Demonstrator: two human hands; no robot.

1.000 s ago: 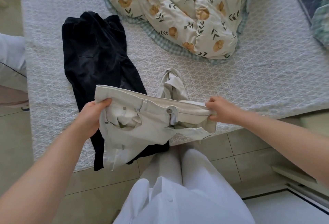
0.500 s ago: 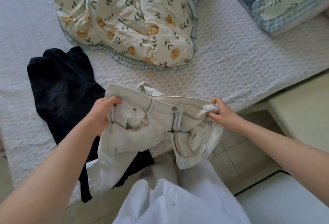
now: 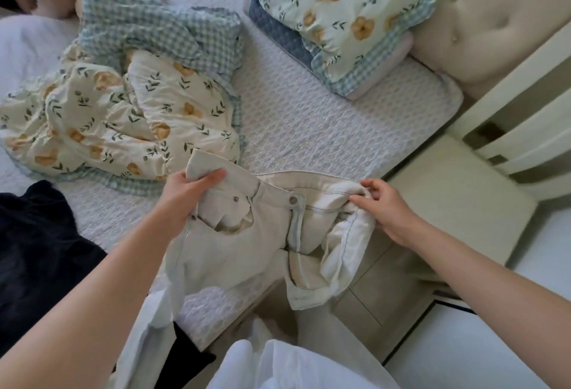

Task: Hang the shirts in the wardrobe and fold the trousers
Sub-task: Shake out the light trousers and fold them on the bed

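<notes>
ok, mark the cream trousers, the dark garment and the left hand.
cream trousers point(image 3: 228, 249): head view, front panel below the pocket.
dark garment point(image 3: 37, 249): head view, middle of the fabric.
left hand point(image 3: 185, 192): head view, back of the hand.

The bed point(image 3: 309, 116) carries a white quilted cover and occupies the left and centre. A crumpled floral duvet point(image 3: 123, 116) lies on it at far left. Stacked pillows point(image 3: 340, 27) rest at far right, against a cream tufted headboard point(image 3: 494, 17). A cream bedside cabinet point(image 3: 457, 203) stands right of the bed. Beige floor tiles point(image 3: 364, 305) show near. Lighting is soft and even.
</notes>
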